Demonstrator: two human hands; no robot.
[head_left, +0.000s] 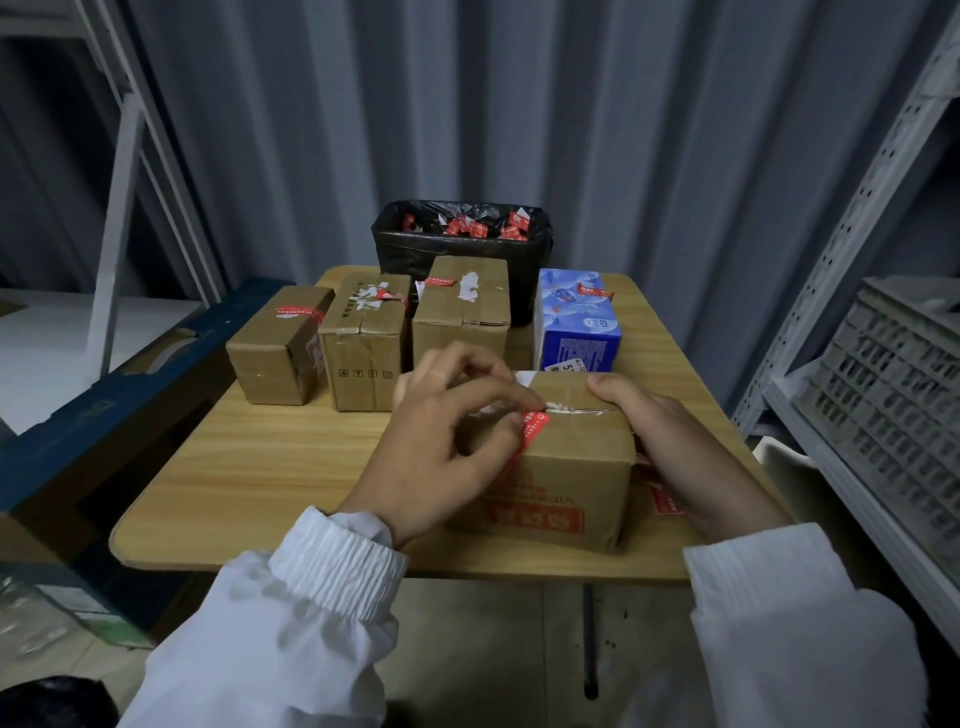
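A small brown cardboard box with red print on its front face (571, 483) stands near the front edge of the pale wood-grain worktop (260, 467), right of the middle. A red paper label with white lettering (534, 428) is stuck over the box's top front edge, beside the taped seam, and runs down onto the front face.

The left hand (441, 441) lies over the box's left top corner. Its grip is clenched on the red label, forefinger and thumb pinching the label's upper part just where it meets the seam. The right hand (685, 441) grasps the box from its right side, thumb laid across the top and palm against the side face; its other fingers are hidden behind the box. Both wrists end in white gathered sleeves.

Behind the box stand three more plain brown cartons in a row: one (275, 348) far to the left, one (363, 343) next to it, and one (460, 306) straight behind, each with red label or torn white remains on top. Behind the box to the right stands a blue printed tissue pack (579, 322). Farther back sits a bin lined with a black plastic bag (462, 254), holding crumpled red scraps (488, 227). Well to the right of the box, a grey slatted plastic crate (893, 384) rests on a metal shelf.
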